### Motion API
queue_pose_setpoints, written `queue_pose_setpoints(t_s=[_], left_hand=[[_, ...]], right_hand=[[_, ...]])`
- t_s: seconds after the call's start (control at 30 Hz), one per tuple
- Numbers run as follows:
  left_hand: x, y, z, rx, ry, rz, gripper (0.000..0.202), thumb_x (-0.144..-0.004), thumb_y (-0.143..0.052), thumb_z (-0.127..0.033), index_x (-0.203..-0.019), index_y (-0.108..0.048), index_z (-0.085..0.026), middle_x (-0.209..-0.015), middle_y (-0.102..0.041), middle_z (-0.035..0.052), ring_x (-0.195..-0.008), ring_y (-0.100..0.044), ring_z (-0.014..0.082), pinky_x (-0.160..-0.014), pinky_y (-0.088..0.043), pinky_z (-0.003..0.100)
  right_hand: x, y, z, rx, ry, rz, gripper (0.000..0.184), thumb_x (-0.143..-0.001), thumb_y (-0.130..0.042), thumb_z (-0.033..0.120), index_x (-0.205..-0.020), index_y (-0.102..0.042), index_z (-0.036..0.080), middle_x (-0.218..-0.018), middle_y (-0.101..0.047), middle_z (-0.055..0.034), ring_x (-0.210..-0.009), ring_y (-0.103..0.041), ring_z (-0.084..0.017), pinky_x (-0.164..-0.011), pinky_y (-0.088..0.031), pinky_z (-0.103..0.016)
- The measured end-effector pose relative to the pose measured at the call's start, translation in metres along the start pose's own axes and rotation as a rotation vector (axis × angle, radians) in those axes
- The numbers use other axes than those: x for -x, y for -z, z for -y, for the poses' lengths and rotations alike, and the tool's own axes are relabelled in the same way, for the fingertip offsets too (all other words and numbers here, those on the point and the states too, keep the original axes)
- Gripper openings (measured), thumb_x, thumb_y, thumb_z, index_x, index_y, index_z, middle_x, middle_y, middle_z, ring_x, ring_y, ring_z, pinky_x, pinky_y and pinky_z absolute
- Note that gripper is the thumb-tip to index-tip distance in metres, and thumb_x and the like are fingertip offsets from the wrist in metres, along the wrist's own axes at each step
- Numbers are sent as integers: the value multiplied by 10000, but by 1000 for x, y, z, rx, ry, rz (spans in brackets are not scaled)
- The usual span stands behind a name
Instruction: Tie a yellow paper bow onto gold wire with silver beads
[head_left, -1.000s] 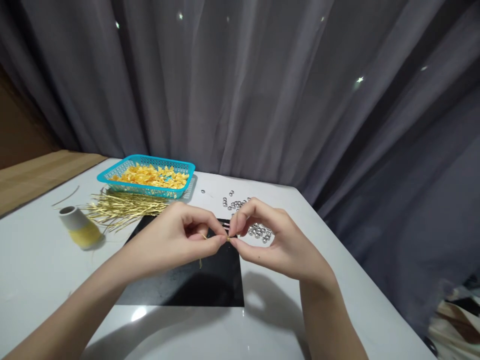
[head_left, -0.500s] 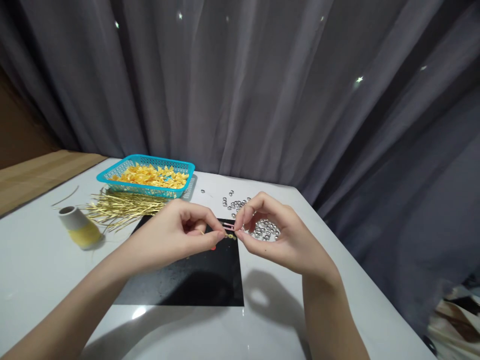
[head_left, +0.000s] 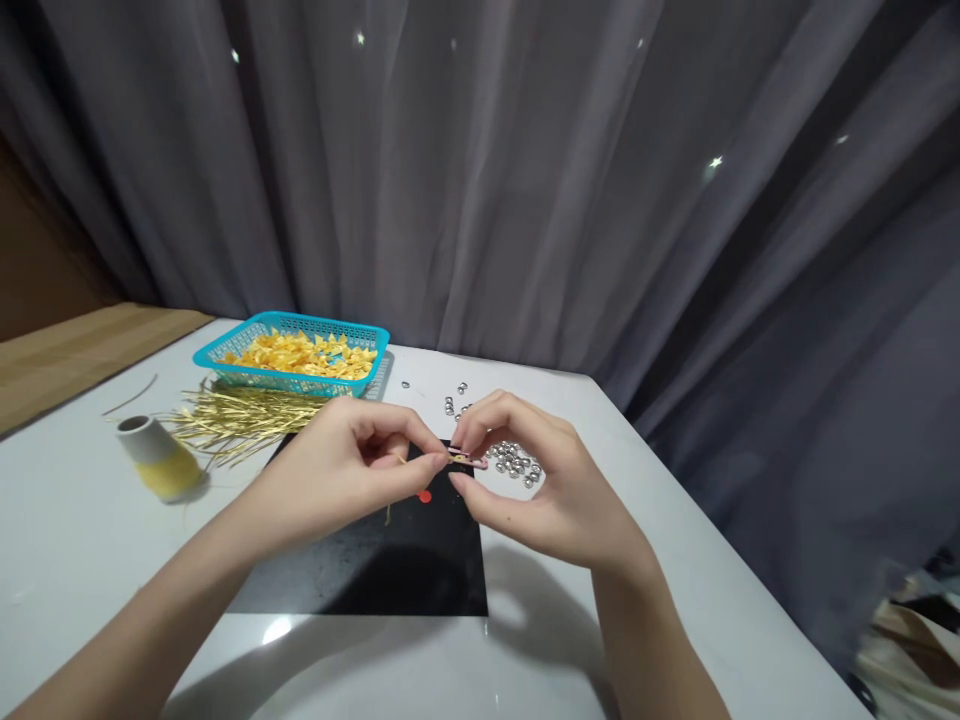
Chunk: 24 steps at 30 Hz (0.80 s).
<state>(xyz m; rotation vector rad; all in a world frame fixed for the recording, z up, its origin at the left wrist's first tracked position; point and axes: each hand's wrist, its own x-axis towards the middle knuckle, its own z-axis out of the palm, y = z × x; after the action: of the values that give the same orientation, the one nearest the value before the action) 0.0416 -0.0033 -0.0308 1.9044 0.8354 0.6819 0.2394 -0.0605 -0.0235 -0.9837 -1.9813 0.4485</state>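
Observation:
Thumb and forefinger of my left hand (head_left: 367, 450) are pinched together on one end of a small pink hair clip (head_left: 477, 462). A bit of gold strand lies along the clip, and a thin gold end hangs below the same hand. My right hand (head_left: 525, 475) curves around the clip's free end, forefinger above and thumb below, apart from each other. Whether a right fingertip touches the clip is hard to make out. Beneath the hands lies a black mat (head_left: 405, 570) with a small red dot (head_left: 424, 496) on it.
A blue basket (head_left: 292, 316) of yellow bow-shaped pieces stands at the back left. Before it lies a bundle of gold strands (head_left: 247, 412). At left is a grey and yellow cone of thread (head_left: 161, 465). Silver beads (head_left: 517, 462) are scattered behind my right hand. A grey curtain (head_left: 480, 180) hangs behind.
My right thumb and forefinger have parted and moved slightly left around the clip, which now shows more clearly. The left hand keeps its pinch almost in place.

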Motion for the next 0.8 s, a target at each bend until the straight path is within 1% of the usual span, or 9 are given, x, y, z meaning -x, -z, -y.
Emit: queue_pose_setpoints(t_s=[0.13,0.33,0.5,0.8], left_hand=[[1,0,-3,-6,-1,-6,188,-802,-639,-307,-744,-744,-162,-497,-327,-76,-486,-313,72,-466,-249,189],[2,0,-4,-4,2,-12,176,-792,-644,-299,-739,-744,-164,-492,-319,-79,-477,-300,71,-457,-237,191],[2,0,-5,-4,1,-20,164,-779,-646,-292,-723,-738,-168,-499,-308,-79,-479,-291,72,-454,-230,191],[3,1,-3,-19,6,-16,193,-795,-640,-317,-745,-746,-164,-505,-310,-75,-480,-304,76,-463,-241,196]], right_hand=[[0,-5,1,37,23,-35,184,-789,-601,79,-836,-505,229,-811,-577,10,-730,-561,-142,-671,-516,-309],[1,-6,0,9,24,-79,195,-789,-596,58,-821,-511,231,-796,-595,18,-721,-587,-135,-671,-527,-301],[0,-5,1,0,19,-79,202,-781,-598,52,-809,-506,230,-794,-598,21,-716,-591,-130,-665,-533,-291],[1,-3,1,5,16,-60,219,-784,-589,38,-803,-490,233,-795,-601,27,-708,-592,-118,-668,-540,-278]])
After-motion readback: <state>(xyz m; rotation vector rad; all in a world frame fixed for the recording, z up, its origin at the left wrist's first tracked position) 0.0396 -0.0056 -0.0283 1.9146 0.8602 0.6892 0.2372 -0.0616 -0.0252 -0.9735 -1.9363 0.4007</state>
